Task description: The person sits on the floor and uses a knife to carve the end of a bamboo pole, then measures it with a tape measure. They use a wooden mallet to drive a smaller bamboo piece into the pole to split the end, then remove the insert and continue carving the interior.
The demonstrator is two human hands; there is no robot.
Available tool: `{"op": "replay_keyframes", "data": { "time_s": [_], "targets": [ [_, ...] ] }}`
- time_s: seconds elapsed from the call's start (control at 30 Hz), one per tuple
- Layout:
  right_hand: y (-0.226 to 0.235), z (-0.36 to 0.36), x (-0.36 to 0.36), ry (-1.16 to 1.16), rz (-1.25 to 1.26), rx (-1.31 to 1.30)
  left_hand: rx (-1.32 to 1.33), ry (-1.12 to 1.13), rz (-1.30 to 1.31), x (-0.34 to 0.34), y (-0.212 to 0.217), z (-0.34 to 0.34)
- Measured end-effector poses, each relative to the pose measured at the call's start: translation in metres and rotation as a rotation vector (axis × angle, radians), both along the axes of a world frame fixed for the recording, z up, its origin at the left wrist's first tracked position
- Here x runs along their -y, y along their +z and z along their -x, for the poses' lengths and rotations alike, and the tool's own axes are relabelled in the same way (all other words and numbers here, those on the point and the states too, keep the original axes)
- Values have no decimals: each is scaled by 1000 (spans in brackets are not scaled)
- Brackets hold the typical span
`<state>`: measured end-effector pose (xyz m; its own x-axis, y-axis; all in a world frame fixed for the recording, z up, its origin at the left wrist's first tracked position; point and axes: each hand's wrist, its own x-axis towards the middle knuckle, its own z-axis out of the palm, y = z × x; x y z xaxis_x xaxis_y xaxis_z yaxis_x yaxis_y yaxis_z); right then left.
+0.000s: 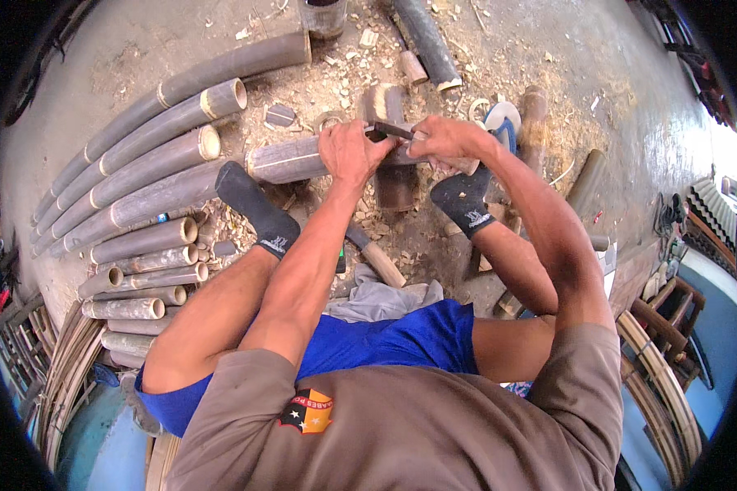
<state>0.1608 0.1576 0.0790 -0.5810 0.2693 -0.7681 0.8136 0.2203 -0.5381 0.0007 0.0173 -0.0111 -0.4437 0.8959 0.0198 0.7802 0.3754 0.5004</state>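
Observation:
A long grey-brown bamboo pole [287, 161] lies across in front of me, between my socked feet. Its near-middle part rests over a short thick bamboo piece [395, 192]. My left hand [348, 153] is closed over the pole, its thumb close to a dark blade [395, 130]. From the other side my right hand [446, 137] is closed round the dark-bladed tool at the pole's right part; its fingers hide most of the grip. Whether the left fingers also touch the blade I cannot tell.
Several long bamboo poles [180, 113] lie at the left, with shorter cut pieces [143, 241] stacked nearer. A wood-handled knife [381, 262] lies between my legs beside a grey cloth [377, 296]. Wood chips [356, 65] litter the floor. A sandal [504, 120] lies right of my hands.

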Motion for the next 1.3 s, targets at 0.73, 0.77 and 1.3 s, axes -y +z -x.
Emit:
{"op": "replay_keyframes", "data": {
  "time_s": [0.73, 0.77, 1.3],
  "targets": [
    [-44, 70, 184, -1144, 295, -528, -9, -549, 138, 23, 4, 74],
    [-37, 81, 185, -1258, 361, -561, 0, -543, 154, 23, 5, 75],
    [-23, 173, 100, -2253, 788, -713, 594, -314, -158, 31, -43, 76]
  ]
}}
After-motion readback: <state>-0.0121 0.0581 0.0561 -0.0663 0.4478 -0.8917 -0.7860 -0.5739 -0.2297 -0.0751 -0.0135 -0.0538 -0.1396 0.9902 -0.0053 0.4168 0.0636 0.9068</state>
